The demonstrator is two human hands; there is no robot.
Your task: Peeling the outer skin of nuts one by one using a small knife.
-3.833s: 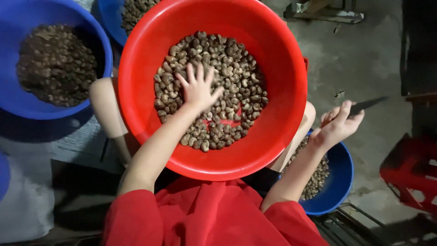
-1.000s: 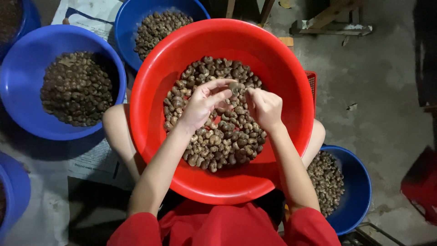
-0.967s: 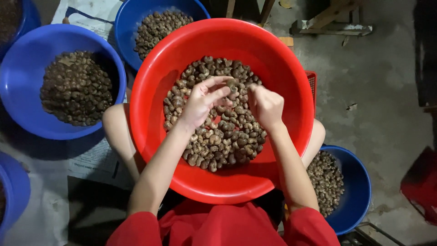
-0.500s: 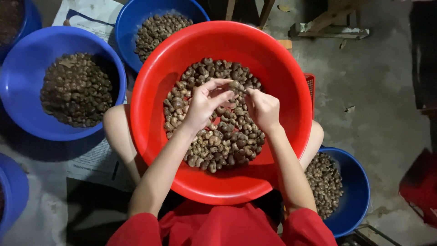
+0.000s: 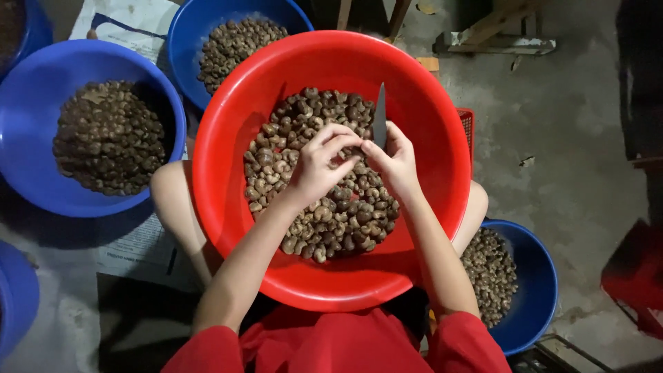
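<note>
Nuts (image 5: 324, 214), brown and curved, loose in a red basin (image 5: 221, 207) on the lap, with more sorted into bowls around it. Far left, a blue bowl (image 5: 21, 173) piled high with dark pieces; just behind it, a second blue bowl (image 5: 186, 27) holding a lower heap, both on newspaper (image 5: 131, 249) spread over the floor. Over the middle of the basin, left hand (image 5: 321, 166) with fingers curled and pinched shut on what looks like a single nut (image 5: 356, 148), mostly hidden, so not certain. Touching it from the right, right hand (image 5: 395, 164) with fingers closed around a knife (image 5: 380, 121), blade pointing up and away, its base right at the pinched nut. Lower right, beside the knee, a third blue bowl (image 5: 542, 290) partly filled with paler pieces. Further right, bare concrete and the edge of a red stool (image 5: 635, 283). Judged somewhere in the middle of the work: three bowls already carrying sizeable heaps, yet a thick layer of nuts left across the basin bottom, only a strip of red showing near the front. One nut in hand, under the blade, not yet dropped into any bowl.
</note>
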